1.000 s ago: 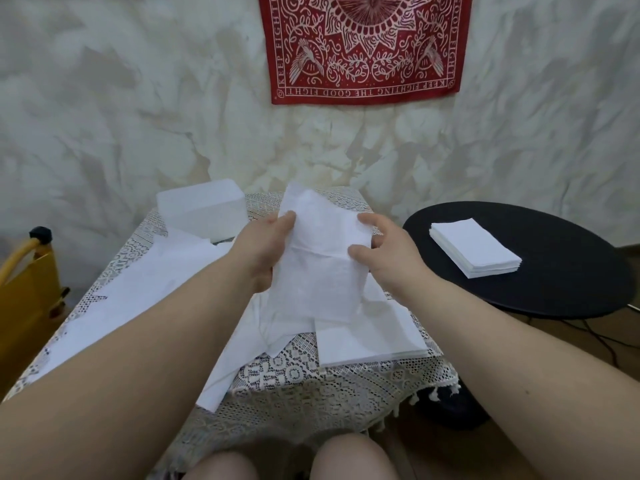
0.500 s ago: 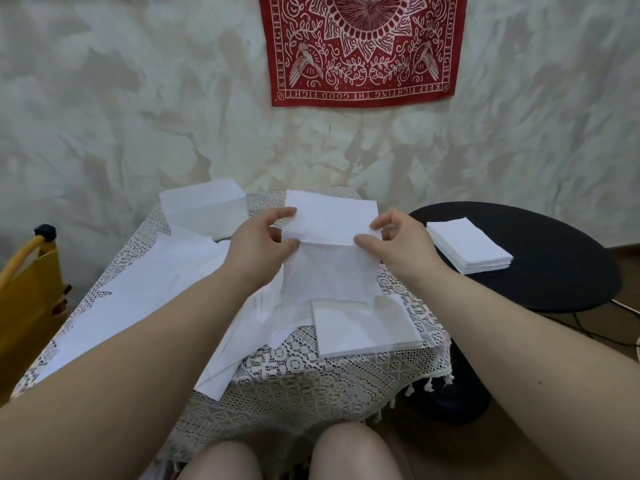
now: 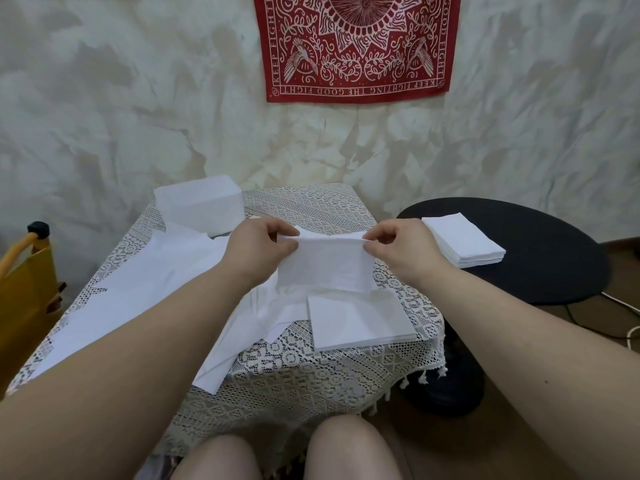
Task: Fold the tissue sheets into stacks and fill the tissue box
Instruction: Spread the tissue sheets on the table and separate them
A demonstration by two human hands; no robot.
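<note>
Knees (image 3: 277,455): two bare knees are seen at the bottom edge, in front of the table.
Table (image 3: 311,382): covered by a white lace cloth with tassels at the corner.
Folded stack (image 3: 360,322): one neat white stack is laid flat at the near right of the table.
Loose sheets (image 3: 145,289): plain white sheets are spread unfolded over the left of the table; their number cannot be told.
Held tissue (image 3: 325,268): one white sheet, doubled over at its top edge, is held above the table.
Left hand (image 3: 258,252): the top left corner is pinched.
Right hand (image 3: 401,249): the top right corner is pinched.
Tissue box (image 3: 199,202): one translucent white box, at the far left corner.
Round table (image 3: 540,251): black; a second folded stack (image 3: 462,240) is carried.
Red cloth (image 3: 356,46): "KEEP FIGHTING THE GOOD FIGHT" is printed upside down along its lower border.
</note>
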